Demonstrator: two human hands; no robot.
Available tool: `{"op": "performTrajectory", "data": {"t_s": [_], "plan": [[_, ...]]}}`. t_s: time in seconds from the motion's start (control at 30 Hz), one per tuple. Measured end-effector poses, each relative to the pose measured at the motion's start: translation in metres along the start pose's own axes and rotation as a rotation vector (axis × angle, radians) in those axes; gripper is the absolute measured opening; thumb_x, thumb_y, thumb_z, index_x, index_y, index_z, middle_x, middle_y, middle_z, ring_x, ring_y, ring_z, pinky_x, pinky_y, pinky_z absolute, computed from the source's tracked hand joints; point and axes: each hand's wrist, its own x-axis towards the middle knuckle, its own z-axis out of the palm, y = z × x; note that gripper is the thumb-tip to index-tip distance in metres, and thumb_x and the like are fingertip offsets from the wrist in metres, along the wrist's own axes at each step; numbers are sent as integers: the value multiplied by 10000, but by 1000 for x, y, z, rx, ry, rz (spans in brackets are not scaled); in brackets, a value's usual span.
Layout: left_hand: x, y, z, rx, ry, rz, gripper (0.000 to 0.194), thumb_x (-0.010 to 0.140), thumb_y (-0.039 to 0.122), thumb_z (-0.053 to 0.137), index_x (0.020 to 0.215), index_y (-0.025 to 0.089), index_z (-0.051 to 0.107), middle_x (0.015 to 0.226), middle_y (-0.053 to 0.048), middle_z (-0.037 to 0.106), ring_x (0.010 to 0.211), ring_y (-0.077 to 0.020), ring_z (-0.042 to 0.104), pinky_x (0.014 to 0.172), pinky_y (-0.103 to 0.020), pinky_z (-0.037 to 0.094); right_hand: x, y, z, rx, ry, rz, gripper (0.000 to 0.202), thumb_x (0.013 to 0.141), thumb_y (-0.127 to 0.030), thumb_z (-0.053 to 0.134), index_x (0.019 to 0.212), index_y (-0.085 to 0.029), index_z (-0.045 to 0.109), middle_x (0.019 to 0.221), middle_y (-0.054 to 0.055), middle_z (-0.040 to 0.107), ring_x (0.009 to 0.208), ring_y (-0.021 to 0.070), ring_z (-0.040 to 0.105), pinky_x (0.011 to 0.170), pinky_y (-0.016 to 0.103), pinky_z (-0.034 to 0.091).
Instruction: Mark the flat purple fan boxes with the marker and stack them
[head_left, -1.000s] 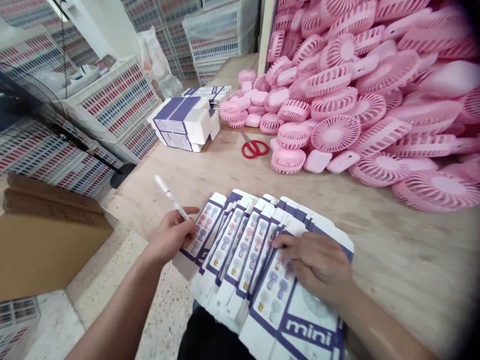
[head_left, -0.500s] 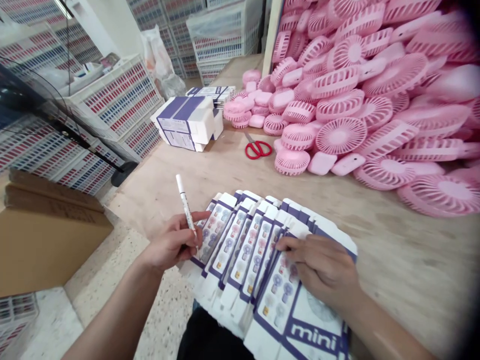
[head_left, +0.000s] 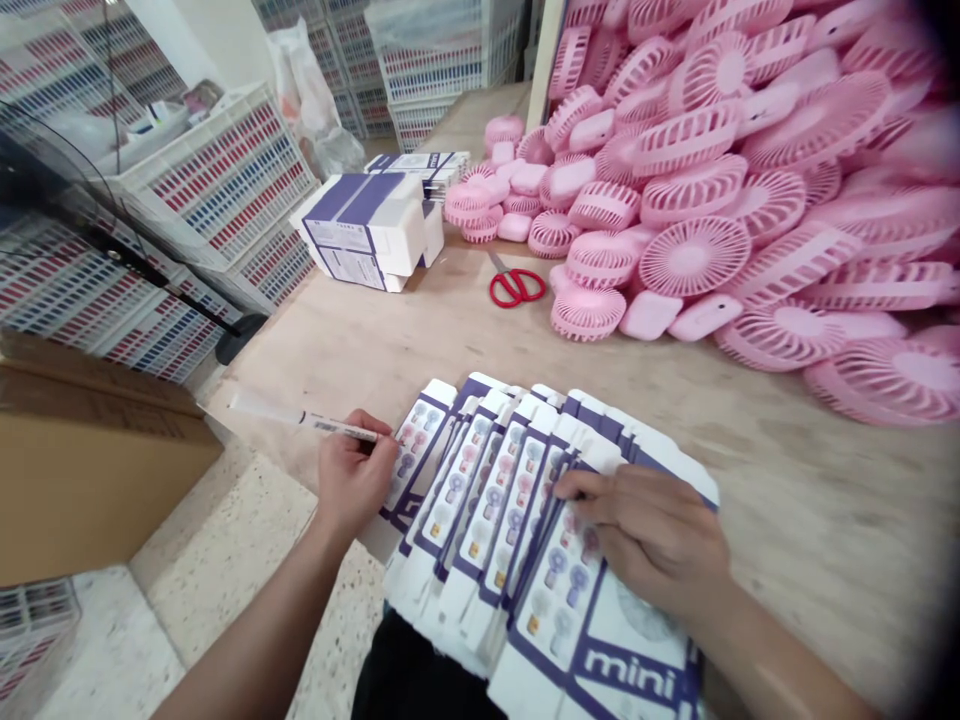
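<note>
My left hand (head_left: 356, 472) is closed round a white marker pen (head_left: 330, 424), whose cap end points out to the left and whose tip meets the leftmost carton. Flattened white-and-purple cartons (head_left: 551, 600) lie fanned out in overlapping rows across the table's near edge and over my lap. Small coloured pictures of fans run down their side panels, and "mini" is printed on the nearest one. My right hand (head_left: 652, 535) grips the right part of this fan of cartons, fingers bent and pressed on its top. Its thumb is mostly hidden.
Red-handled scissors (head_left: 517, 288) lie on the wooden table (head_left: 360, 350). Beyond them are stacked folded cartons (head_left: 367, 230). Pink handheld fans (head_left: 694, 255) form a big heap at the right. Plastic crates (head_left: 217, 190), a black stand (head_left: 240, 338) and a brown cardboard box (head_left: 97, 470) are at the left.
The pen has tipped from nearly upright to almost level, pointing left. The leftmost carton now stands apart from the others, with my left hand at its edge. My right hand stays nearly where it was.
</note>
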Motion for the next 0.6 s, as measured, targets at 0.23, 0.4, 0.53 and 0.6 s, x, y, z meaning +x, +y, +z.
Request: {"op": "performTrajectory", "data": {"t_s": [0.23,0.4,0.53,0.6], "plan": [[0,9,-2,7,-3,-12,18,647,173,536,639,164,548,452,48,469,423,-82,422,404,-187,301,-1,1,0,-6,-3,4,257,713,26,405,693,-203,518,717,3,691,468,82,559,438,247,411],[17,19,-21,-367,-492,-338,375,641,168,531,1009,127,589,492,53,473,368,-57,346,353,-177,230,-2,1,0,20,-3,0,256,726,20,408,704,-202,534,703,-2,693,535,121,629,446,254,422],[17,28,-30,-523,-741,-345,447,607,128,544,1048,111,615,498,48,462,367,-38,313,336,-168,176,1,-2,-2,46,-3,11,249,740,2,439,719,-212,564,637,-20,675,541,123,638,445,242,453],[10,30,-28,-577,-740,-374,472,584,117,539,1051,119,609,483,52,473,349,-40,327,327,-168,178,3,-3,-3,59,-2,-13,228,736,-8,462,738,-208,572,633,-18,675,541,127,641,444,239,469]]}}
